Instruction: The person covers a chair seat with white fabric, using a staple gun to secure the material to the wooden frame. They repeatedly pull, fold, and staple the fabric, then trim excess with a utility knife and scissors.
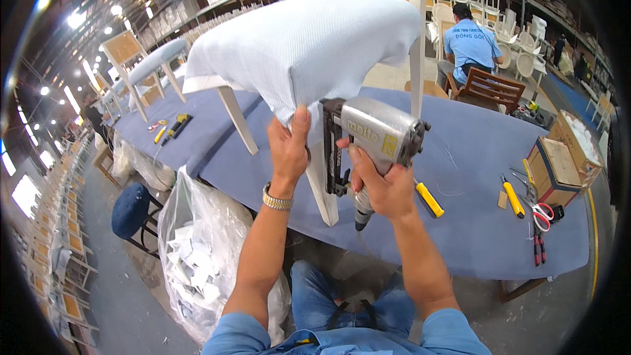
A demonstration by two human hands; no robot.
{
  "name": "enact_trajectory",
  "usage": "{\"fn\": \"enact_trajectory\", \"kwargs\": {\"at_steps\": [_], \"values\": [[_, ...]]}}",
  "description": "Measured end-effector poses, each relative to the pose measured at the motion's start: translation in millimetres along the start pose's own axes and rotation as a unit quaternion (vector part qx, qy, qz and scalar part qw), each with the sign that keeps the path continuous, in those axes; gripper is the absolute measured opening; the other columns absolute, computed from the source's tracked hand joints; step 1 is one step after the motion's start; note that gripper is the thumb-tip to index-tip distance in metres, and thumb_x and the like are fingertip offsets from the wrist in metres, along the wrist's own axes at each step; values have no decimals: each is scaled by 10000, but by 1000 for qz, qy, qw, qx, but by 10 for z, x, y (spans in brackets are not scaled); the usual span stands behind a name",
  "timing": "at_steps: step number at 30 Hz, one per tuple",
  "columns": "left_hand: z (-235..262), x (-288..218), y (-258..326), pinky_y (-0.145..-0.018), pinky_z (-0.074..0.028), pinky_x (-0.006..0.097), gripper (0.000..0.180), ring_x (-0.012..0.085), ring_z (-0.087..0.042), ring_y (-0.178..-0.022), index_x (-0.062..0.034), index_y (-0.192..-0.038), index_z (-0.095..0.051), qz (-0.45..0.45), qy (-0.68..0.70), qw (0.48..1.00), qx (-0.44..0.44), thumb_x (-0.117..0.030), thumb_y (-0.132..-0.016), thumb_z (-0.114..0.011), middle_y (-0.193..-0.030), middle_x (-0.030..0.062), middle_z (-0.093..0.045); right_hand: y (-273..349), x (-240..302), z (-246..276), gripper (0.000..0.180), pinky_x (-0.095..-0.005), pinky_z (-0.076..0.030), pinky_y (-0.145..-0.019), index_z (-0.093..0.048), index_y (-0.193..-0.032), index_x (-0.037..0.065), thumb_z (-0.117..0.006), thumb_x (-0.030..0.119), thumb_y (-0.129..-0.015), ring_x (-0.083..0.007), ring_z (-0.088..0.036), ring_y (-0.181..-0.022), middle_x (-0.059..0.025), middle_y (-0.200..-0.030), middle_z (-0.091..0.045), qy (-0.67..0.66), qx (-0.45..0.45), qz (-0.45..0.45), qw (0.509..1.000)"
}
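Note:
A white chair stands on a blue padded table (486, 223), its seat draped in pale blue striped fabric (315, 36). At the near corner of the seat, my left hand (289, 144) pinches the fabric and draws it down over the front leg (322, 190). My right hand (381, 181) is wrapped round the handle of a silver and black pneumatic staple gun (378, 131). Its nose is up against the fabric just right of my left fingers; whether it touches the frame beneath is hidden. A hose fitting hangs below the grip.
Yellow-handled tools (513, 200), scissors (542, 215) and cardboard boxes (555, 164) lie at the table's right. Another staple gun (176, 126) rests at left. A plastic bag of scraps (194, 250) and a blue stool (131, 210) stand below. Beyond the table sits a co-worker (470, 43).

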State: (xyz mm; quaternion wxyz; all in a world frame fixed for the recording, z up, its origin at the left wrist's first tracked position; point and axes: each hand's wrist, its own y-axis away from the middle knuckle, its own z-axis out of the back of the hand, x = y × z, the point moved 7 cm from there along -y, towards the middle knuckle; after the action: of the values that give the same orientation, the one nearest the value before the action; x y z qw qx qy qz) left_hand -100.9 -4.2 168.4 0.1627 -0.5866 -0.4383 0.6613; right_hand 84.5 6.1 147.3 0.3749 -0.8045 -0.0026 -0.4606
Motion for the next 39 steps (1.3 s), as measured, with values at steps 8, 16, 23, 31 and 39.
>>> {"fn": "enact_trajectory", "kwargs": {"at_steps": [8,16,23,31,39], "values": [[-48,-2,32,-741,-388,226,443,48,-485,-833,33,-1186,-587,24,45,999,3,-380,-1027,-575,-990,-14,-615,-18,-23,-54,310,-216,-473,-480,-566,-1239,-51,-642,32,-950,-57,-568,-573,-95,-1018,-709,-36,11,14,999],[-94,-26,70,-733,-385,220,452,47,-483,-841,36,-1236,-572,1,47,999,-5,-370,-1038,-549,-1007,0,-609,20,-32,-77,304,-215,-471,-484,-575,-1223,-38,-659,39,-941,-57,-579,-586,-91,-990,-708,-20,6,0,1000],[180,342,71,-792,-404,234,507,100,-516,-931,22,-1292,-529,31,57,996,-63,-417,-1079,-391,-1095,35,-587,-80,6,-18,199,-233,-459,-489,-647,-1104,-13,-684,61,-923,-66,-578,-562,-31,-858,-697,26,15,-47,998],[-97,-81,-64,-1057,-456,372,698,239,-533,-1278,-6,-1459,-382,126,135,982,-48,-560,-1035,-411,-1375,117,-542,649,420,1293,314,-388,-523,-713,-664,-1095,2,-774,103,-819,-241,-670,-806,-121,-961,-715,350,-100,-174,915],[-1102,-66,79,-776,-511,271,609,135,-609,-969,36,-1196,-610,168,209,961,62,-514,-940,-663,-1103,103,-645,1155,16,3357,386,-474,-492,-910,-640,-1085,15,-794,212,-792,-411,-593,-1074,-196,-1145,-606,749,-78,-107,649]]}}
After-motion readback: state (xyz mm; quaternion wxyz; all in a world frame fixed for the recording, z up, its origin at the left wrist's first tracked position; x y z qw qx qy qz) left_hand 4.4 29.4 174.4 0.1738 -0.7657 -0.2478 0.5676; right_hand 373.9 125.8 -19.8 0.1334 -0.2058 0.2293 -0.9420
